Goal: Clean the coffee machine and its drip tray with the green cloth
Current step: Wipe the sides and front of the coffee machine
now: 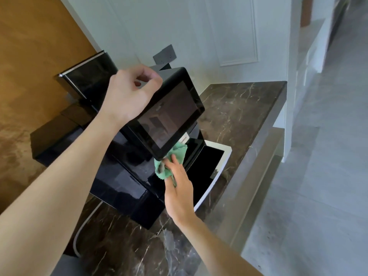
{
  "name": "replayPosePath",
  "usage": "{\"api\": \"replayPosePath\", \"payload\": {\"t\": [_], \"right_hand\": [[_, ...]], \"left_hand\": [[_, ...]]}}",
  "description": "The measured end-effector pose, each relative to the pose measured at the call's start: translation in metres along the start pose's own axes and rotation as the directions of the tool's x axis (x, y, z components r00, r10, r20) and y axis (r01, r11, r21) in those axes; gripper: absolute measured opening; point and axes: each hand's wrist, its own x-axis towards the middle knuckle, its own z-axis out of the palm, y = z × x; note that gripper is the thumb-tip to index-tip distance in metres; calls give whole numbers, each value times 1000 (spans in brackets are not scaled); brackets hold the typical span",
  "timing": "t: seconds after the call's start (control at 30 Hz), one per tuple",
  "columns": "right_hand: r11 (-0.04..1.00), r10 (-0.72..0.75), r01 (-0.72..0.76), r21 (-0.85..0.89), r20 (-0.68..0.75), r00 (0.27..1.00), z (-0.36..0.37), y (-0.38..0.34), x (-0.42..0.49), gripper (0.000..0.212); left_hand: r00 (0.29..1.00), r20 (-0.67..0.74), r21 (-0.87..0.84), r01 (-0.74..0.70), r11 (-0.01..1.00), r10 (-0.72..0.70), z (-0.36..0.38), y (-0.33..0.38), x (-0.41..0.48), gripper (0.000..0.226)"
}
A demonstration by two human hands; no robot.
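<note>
Bare marble counter (239, 108) lies open at two o'clock of the coffee machine (127, 184); the wall (159, 26) blocks twelve (the screen (169, 118) overhangs the front).

One black coffee machine (171, 116) is pictured on one dark marble counter (249, 108). Two hands are counted, the left hand (127, 94) and the right hand (179, 188), with one green cloth (169, 166). One white-rimmed tray (225, 154), one grey wall plate (163, 54) and one grey hose (85, 226) are also shown.

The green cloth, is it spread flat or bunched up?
Bunched up: the green cloth is a crumpled wad gripped in the right hand, pressed against the coffee machine below its screen.
</note>
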Motion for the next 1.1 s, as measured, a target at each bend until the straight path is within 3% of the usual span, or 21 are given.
{"api": "replayPosePath", "payload": {"t": [0.07, 0.13, 0.2, 0.27, 0.33, 0.4, 0.5, 0.6, 0.7, 0.93, 1.1], "right_hand": [[923, 233, -210, 322, -35, 972, -2, -1, -10, 41], [665, 571, -400, 631, -84, 817, -13, -5, -5, 39], [461, 730, -397, 794, -85, 678, -30, -8, 12, 33], [443, 739, -298, 846, -157, 655, -50, -16, 35, 29], [519, 663, -230, 824, -218, 716, -66, -34, 60, 29], [597, 617, -255, 761, -233, 752, -76, -50, 87, 27], [648, 644, -401, 647, -186, 742, -77, -65, 127, 33], [590, 678, -497, 637, -57, 732, -71, -83, 152, 32], [481, 660, -481, 733, 59, 749, -67, -90, 165, 25], [391, 570, -431, 813, 154, 807, -79, -82, 168, 27], [319, 600, -381, 868, 126, 790, -81, -76, 160, 34]], "left_hand": [[1000, -12, -13, 10, 1000, -10, 1, 2, -2, 20], [1000, -20, -16, 10, 1000, -10, 1, 2, -3, 18], [1000, -23, -26, 16, 1000, -17, 1, 2, -3, 16], [999, -27, -43, 25, 999, -27, 1, 2, -2, 16], [999, -35, -53, 18, 998, -20, 1, 2, -2, 15], [999, -35, -49, 11, 999, -13, 1, 2, -3, 16], [999, -23, -41, 22, 999, -23, 1, 2, -3, 17], [997, -53, -55, 49, 997, -52, 1, 0, -2, 20], [992, -103, -80, 69, 994, -77, 2, -1, -1, 28], [989, -63, -93, 126, 988, -132, 0, -3, 3, 29], [992, -53, -70, 109, 992, -113, 2, -3, 3, 35]]}}
